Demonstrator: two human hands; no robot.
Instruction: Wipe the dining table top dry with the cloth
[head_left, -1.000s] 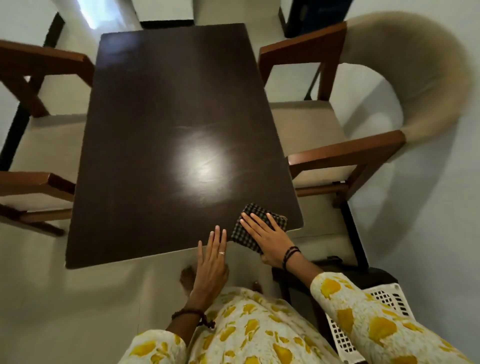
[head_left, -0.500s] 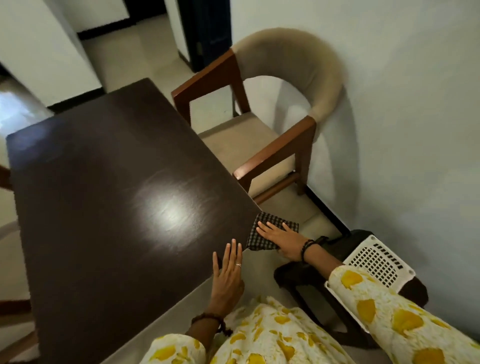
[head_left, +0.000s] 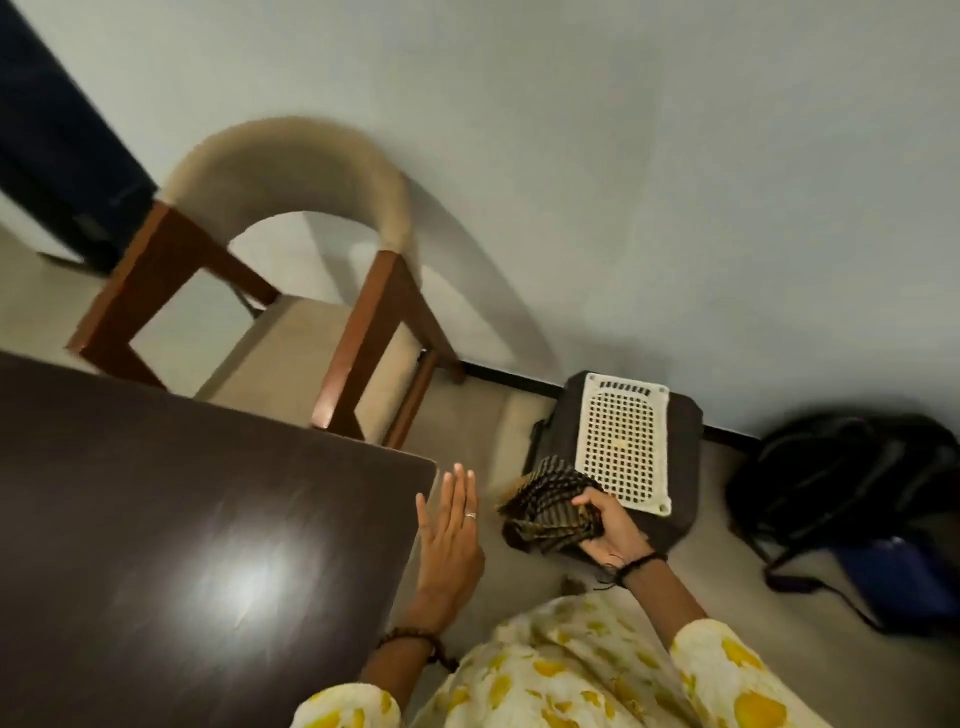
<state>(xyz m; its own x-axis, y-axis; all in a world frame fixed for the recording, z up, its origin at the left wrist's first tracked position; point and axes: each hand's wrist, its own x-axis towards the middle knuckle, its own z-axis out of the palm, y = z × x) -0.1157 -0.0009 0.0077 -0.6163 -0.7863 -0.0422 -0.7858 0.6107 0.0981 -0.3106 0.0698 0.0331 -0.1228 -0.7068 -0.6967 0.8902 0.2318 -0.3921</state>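
Left hand (head_left: 451, 538) flat, fingers straight and together, holding nothing, just off the near right edge of the dining table (head_left: 182, 519); half a second ago it lay at the same edge. Right hand (head_left: 605, 527) now has fingers curled round the bunched checked cloth (head_left: 548, 506). Cloth was pressed flat on the table corner before; it's off the top now, held in the air over the floor between the table and the dark stool (head_left: 680, 467) with a white perforated tray (head_left: 621, 441) on it. View swung right, toward the wall. Likely the wiping is over or paused, cloth maybe headed for the tray. Table shows only light glare, can't tell dry or wet. Farther: wooden chair (head_left: 291, 260) tucked at the table, black backpack (head_left: 852, 483) by the wall.
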